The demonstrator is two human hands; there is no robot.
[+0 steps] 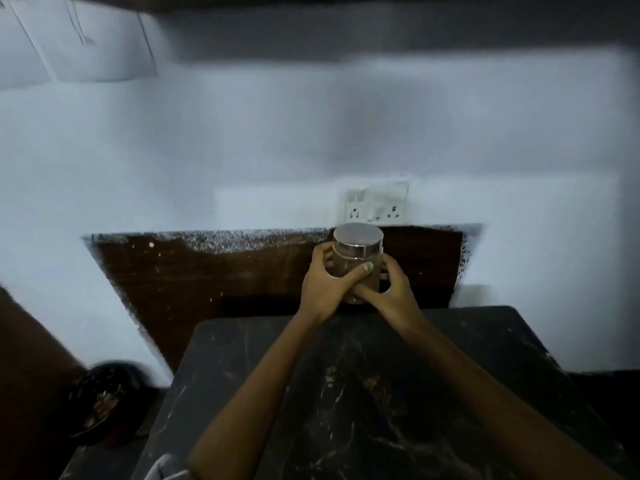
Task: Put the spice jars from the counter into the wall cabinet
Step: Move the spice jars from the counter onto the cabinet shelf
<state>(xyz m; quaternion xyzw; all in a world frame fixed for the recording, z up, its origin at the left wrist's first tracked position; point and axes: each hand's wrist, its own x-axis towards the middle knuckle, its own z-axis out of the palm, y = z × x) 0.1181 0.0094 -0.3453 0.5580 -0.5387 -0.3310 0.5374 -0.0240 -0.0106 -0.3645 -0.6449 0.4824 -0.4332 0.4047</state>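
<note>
A glass spice jar [358, 247] with a flat silver lid and brown contents is at the far edge of the dark marble counter [346, 393], against the brown backsplash. My left hand [323, 285] wraps its left side, thumb across the front. My right hand [389, 289] grips its right side. Whether the jar rests on the counter or is lifted slightly I cannot tell. A dark band along the top of the view may be the underside of the wall cabinet [381, 29]; it is blurred.
A white socket plate [377, 202] sits on the pale wall just behind the jar. The brown backsplash panel [207, 271] spans the wall left of it. A dark round bowl-like object [104, 400] lies low at the left. Papers [69, 39] hang at the top left.
</note>
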